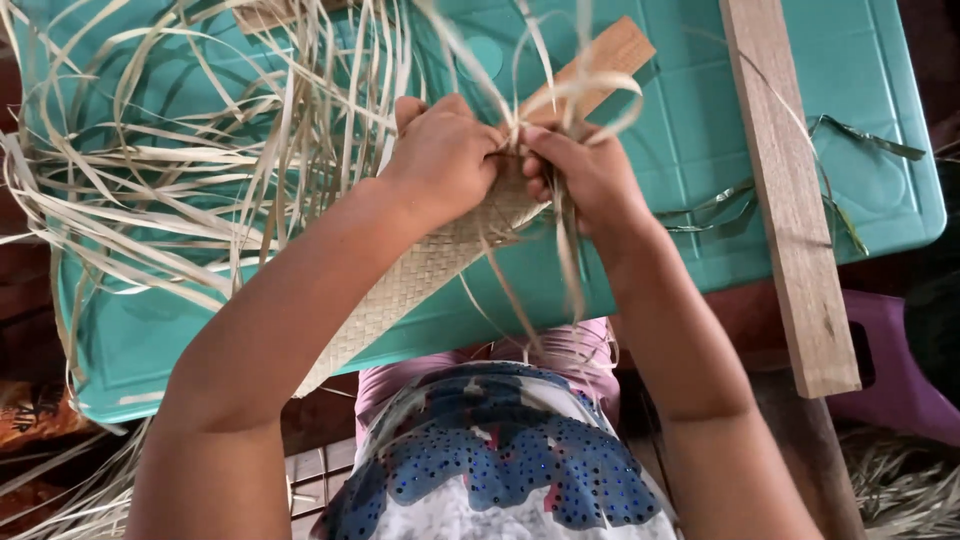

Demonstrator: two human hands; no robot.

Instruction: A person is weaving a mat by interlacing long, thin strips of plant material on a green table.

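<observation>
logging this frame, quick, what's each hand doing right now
left hand: closed, pinching the woven strip at its working edge
right hand: closed, pinching loose strands at the same edge

One package only: crinkled orange-brown wrapper [22, 420] with dark print, glossy, flattened. Lying low at far left of view, just below lower left corner of teal table [130, 350]. Partly cut off by frame edge, partly shadowed under table rim. Pale straw strips [60, 475] just beside it.
</observation>
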